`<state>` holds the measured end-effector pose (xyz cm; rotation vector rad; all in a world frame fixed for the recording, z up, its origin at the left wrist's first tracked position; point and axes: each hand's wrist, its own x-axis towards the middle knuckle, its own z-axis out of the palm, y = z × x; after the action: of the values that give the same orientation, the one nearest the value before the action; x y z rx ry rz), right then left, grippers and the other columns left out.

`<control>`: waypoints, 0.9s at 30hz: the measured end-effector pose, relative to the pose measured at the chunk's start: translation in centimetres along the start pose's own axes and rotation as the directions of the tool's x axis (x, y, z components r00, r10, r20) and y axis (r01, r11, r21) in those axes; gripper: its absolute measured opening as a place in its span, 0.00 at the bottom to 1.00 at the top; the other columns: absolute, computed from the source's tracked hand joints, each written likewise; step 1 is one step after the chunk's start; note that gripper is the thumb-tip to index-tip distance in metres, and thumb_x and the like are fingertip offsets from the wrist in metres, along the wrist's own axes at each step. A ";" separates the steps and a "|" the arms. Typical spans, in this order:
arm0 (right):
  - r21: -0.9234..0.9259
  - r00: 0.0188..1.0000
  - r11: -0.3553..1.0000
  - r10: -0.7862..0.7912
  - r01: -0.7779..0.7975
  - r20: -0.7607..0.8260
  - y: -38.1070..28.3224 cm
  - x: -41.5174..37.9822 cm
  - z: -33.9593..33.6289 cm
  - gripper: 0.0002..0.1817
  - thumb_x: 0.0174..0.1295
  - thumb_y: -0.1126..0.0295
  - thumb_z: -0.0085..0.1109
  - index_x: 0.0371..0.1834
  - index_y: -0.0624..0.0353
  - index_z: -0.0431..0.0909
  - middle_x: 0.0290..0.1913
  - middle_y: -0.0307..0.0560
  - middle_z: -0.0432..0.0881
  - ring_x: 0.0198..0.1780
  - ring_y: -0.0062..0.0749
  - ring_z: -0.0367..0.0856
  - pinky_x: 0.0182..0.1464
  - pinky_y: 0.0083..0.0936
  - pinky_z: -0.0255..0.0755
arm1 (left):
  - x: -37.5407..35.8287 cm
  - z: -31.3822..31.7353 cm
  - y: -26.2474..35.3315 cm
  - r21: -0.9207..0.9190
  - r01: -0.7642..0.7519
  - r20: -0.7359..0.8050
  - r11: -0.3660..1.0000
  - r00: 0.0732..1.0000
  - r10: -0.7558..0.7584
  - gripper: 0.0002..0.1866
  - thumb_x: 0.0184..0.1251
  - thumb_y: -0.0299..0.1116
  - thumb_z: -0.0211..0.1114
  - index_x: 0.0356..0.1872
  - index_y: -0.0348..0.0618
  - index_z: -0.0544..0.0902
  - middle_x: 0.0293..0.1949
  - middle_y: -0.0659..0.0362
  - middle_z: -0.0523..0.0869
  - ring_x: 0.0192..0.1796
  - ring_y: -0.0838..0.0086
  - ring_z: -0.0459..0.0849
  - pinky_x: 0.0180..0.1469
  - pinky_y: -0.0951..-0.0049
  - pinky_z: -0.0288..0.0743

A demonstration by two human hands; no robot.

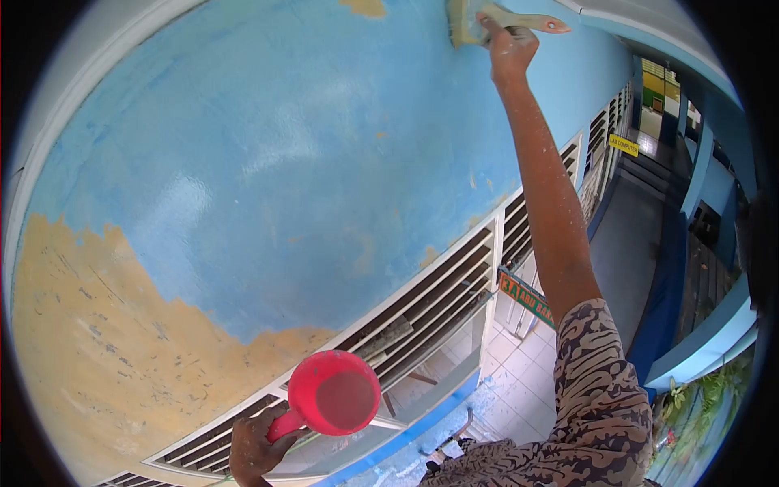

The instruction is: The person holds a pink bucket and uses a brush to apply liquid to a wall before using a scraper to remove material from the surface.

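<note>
Brush (471, 20): held at the top of the view in your right hand (507, 49), fingers wrapped around its wooden handle, arm stretched up at full reach. Its bristles lay against the wall (284, 162), just beside a small yellow patch near the upper edge.

Scoop (333, 394): red plastic, held low in your left hand (256, 446), fingers curled tight around its handle, the round body tilted so the open mouth faced you. Contents could not be told.

Wall: mostly fresh blue, glossy in places, with a broad yellow area unpainted at lower left and scattered yellow flecks toward the right.

Vents (422, 308): white louvred panels running under the painted area, directly behind the scoop.

Sleeve (592, 381): patterned brown, covering your right upper arm; the forearm bare and speckled with paint.

Sign (527, 299): green with orange lettering, mounted below the vents, near your right elbow.

Corridor (641, 235): blue-trimmed, running off to the right.
</note>
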<state>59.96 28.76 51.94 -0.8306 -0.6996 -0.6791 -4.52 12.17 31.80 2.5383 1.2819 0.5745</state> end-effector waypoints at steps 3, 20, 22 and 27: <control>0.583 0.903 0.709 0.416 -0.398 0.110 4.4 -1.8 -3.8 0.18 0.55 0.74 0.75 0.48 0.65 0.83 0.44 0.46 0.83 0.40 0.35 0.83 0.41 0.40 0.88 | -0.4 1.1 -0.4 -0.004 -0.011 0.014 1.000 1.000 0.011 0.24 0.49 0.39 0.84 0.46 0.39 0.88 0.29 0.50 0.90 0.29 0.57 0.90 0.34 0.65 0.82; 0.330 0.707 0.944 -0.227 -0.010 0.670 -15.4 -43.3 -13.2 0.26 0.55 0.67 0.71 0.59 0.56 0.82 0.46 0.48 0.89 0.42 0.40 0.89 0.41 0.33 0.85 | -4.0 5.9 -1.4 -0.009 0.229 0.163 0.973 0.961 -0.225 0.22 0.51 0.41 0.83 0.45 0.41 0.89 0.31 0.49 0.90 0.29 0.62 0.89 0.35 0.65 0.80; 0.408 0.473 0.912 -0.337 -0.053 0.814 -18.5 -41.6 -12.7 0.27 0.56 0.68 0.70 0.62 0.51 0.82 0.49 0.44 0.88 0.46 0.38 0.89 0.44 0.33 0.85 | -4.8 7.1 -1.4 -0.039 0.234 0.153 0.971 0.962 -0.226 0.22 0.52 0.43 0.82 0.45 0.42 0.89 0.30 0.50 0.90 0.29 0.59 0.89 0.35 0.63 0.80; 0.223 0.761 0.877 0.213 -0.425 0.612 -6.6 -34.0 -9.5 0.24 0.65 0.69 0.65 0.64 0.60 0.77 0.58 0.49 0.83 0.52 0.39 0.85 0.56 0.37 0.80 | -7.7 8.6 -1.8 -0.193 0.298 0.176 0.935 0.948 -0.265 0.21 0.55 0.45 0.82 0.44 0.43 0.88 0.27 0.50 0.89 0.29 0.56 0.89 0.34 0.62 0.80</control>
<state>37.63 26.21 23.90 -0.7963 -1.1508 0.0447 -6.14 6.67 21.54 2.1270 1.4118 0.4289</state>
